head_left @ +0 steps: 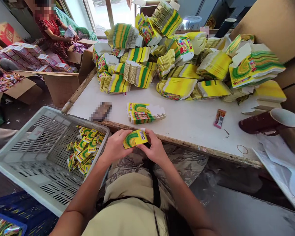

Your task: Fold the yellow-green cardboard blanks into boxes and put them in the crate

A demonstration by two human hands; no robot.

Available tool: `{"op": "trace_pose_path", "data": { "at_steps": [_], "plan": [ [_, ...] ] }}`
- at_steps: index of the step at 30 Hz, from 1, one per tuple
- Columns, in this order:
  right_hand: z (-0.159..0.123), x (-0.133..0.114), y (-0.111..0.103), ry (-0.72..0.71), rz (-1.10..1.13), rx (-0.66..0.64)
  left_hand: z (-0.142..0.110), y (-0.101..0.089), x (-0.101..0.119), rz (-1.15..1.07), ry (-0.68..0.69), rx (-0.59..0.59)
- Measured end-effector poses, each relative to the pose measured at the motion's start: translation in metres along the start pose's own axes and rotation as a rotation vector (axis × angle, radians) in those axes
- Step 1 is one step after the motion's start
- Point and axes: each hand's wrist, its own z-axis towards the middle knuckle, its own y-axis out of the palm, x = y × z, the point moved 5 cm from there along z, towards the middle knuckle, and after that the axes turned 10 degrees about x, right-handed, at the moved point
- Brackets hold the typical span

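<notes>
Between my two hands, just over the table's front edge, is a small yellow and green carton. My left hand grips its left side. My right hand is closed on its right end, near the barcode and a white flap. Beyond the hands, a short stack of flat printed cartons lies on the white table. Beside my left forearm stands a pale plastic crate with a heap of small yellow-green packets at its right end.
Bundles of flat yellow cartons are piled along the table's back. A dark mug and a small sachet sit to the right. At the upper left, a person works by cardboard boxes. A blue crate stands at lower left.
</notes>
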Motion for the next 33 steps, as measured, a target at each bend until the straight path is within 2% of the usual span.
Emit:
{"op": "trace_pose_path", "data": {
  "at_steps": [3,6,8,10,12,14,15,17,19,22,24,25,27,30,33],
  "plan": [
    [-0.001,0.002,0.007,0.068,0.036,0.009,-0.004,0.000,-0.002,0.020,-0.004,-0.002],
    [0.003,0.000,0.013,0.017,-0.010,-0.053,-0.013,-0.015,-0.021,0.062,-0.050,-0.063],
    [0.015,-0.003,0.009,-0.066,-0.081,-0.063,-0.026,-0.037,-0.048,0.150,-0.121,-0.164],
    [0.038,-0.005,-0.003,-0.158,-0.198,0.033,-0.043,-0.065,-0.082,0.345,-0.220,-0.269],
    [0.066,-0.004,-0.019,-0.217,-0.347,0.167,-0.057,-0.094,-0.112,0.548,-0.343,-0.256],
    [0.094,0.002,-0.027,-0.206,-0.537,0.220,-0.066,-0.106,-0.125,0.577,-0.407,-0.242],
    [0.106,0.007,-0.028,-0.179,-0.625,0.195,-0.068,-0.103,-0.126,0.527,-0.420,-0.240],
    [0.123,0.016,-0.026,-0.144,-0.729,0.137,-0.067,-0.084,-0.117,0.340,-0.411,-0.263],
    [0.128,0.019,-0.024,-0.140,-0.760,0.107,-0.060,-0.054,-0.100,0.124,-0.379,-0.296],
    [0.120,0.011,-0.023,-0.175,-0.763,0.141,-0.043,-0.009,-0.072,-0.197,-0.341,-0.337],
    [0.105,0.000,-0.023,-0.218,-0.708,0.180,-0.027,0.014,-0.057,-0.448,-0.392,-0.269],
    [0.095,-0.006,-0.021,-0.237,-0.656,0.189,-0.019,0.022,-0.051,-0.597,-0.434,-0.193],
    [0.070,-0.015,-0.012,-0.237,-0.510,0.155,-0.005,0.032,-0.039,-0.909,-0.514,0.050],
    [0.030,-0.019,0.014,-0.095,-0.166,-0.006,0.011,0.035,-0.023,-1.284,-0.567,0.432],
    [0.001,-0.020,0.036,0.044,0.121,-0.053,0.019,0.029,-0.013,-1.450,-0.560,0.656]
  ]
}}
